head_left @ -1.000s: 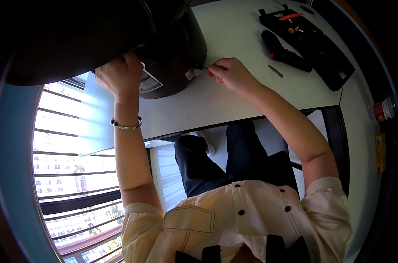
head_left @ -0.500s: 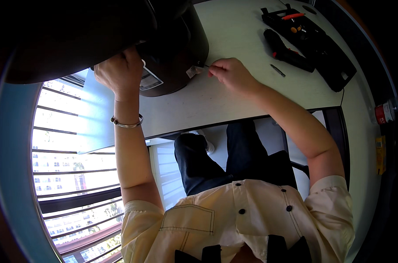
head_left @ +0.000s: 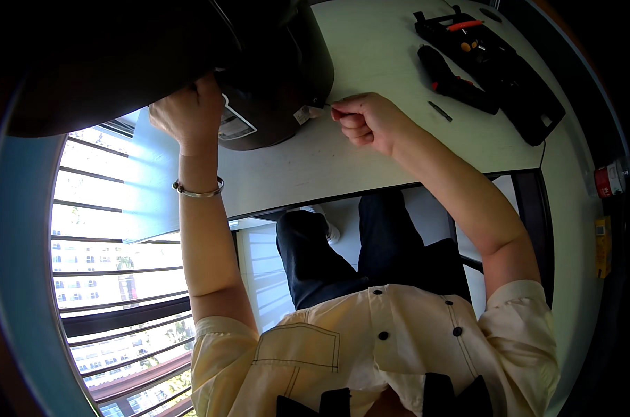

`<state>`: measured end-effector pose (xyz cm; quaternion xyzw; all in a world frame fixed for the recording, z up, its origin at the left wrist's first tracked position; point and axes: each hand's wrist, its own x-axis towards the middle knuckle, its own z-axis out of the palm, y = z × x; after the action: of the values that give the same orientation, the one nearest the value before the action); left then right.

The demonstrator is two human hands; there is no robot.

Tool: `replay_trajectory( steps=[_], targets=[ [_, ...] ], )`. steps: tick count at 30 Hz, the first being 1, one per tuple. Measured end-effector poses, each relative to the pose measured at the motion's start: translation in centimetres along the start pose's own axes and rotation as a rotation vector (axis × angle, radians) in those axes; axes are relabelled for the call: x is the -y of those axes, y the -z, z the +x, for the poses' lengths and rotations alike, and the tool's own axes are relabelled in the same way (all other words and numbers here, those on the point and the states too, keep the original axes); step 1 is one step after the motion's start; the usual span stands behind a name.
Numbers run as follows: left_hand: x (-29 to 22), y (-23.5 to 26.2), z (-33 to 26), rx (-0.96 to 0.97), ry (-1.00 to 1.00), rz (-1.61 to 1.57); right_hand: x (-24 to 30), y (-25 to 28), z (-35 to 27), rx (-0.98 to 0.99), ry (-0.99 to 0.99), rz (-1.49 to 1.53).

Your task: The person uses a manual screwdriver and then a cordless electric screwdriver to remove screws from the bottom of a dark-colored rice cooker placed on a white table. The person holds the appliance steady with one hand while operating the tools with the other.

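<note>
A large dark appliance [head_left: 273, 118] with a rounded body stands on the white table; its kind is not clear. A silver-edged label [head_left: 235, 124] and a small pale tag [head_left: 307, 115] show on its lower side. Under the dark overhang, my left hand [head_left: 186, 111] is closed against the appliance, its fingertips lost in shadow. To the right of the body, my right hand [head_left: 367, 119] pinches a thin rod between thumb and forefinger, the other fingers curled. The rod points at the appliance's lower right side, next to the tag; whether it touches cannot be made out.
At the table's far right lie a black cordless screwdriver [head_left: 457, 83], a loose driver bit [head_left: 440, 111] and an unfolded black tool case [head_left: 516, 83] with an orange-handled tool. The table's front edge [head_left: 329, 197] runs above my legs. A blind-covered window [head_left: 120, 278] is on the left.
My right hand has turned, so its curled fingers now show, and less of the rod is visible. The appliance and tag have shifted very slightly. My left hand keeps its grip.
</note>
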<state>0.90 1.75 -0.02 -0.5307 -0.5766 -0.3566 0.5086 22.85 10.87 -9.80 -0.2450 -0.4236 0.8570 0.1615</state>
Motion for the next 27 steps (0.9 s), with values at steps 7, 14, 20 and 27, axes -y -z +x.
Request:
replay_trajectory(
  steps=[7,14,20,27],
  targets=[
    [0.2,0.4,-0.1,0.079,0.033,-0.005,-2.2,1.4,1.3,-0.309,1.337,-1.672],
    [0.5,0.7,-0.2,0.152,0.038,-0.054,-1.5,1.4,0.6,-0.333,1.390,-2.036],
    [-0.1,0.8,0.0,0.106,0.086,-0.152,-1.8,-0.9,0.6,-0.318,0.636,-1.051],
    [-1.8,2.9,-1.6,-0.149,-0.092,-0.074,-0.1,-1.4,0.2,-0.090,-0.057,0.057]
  ],
)
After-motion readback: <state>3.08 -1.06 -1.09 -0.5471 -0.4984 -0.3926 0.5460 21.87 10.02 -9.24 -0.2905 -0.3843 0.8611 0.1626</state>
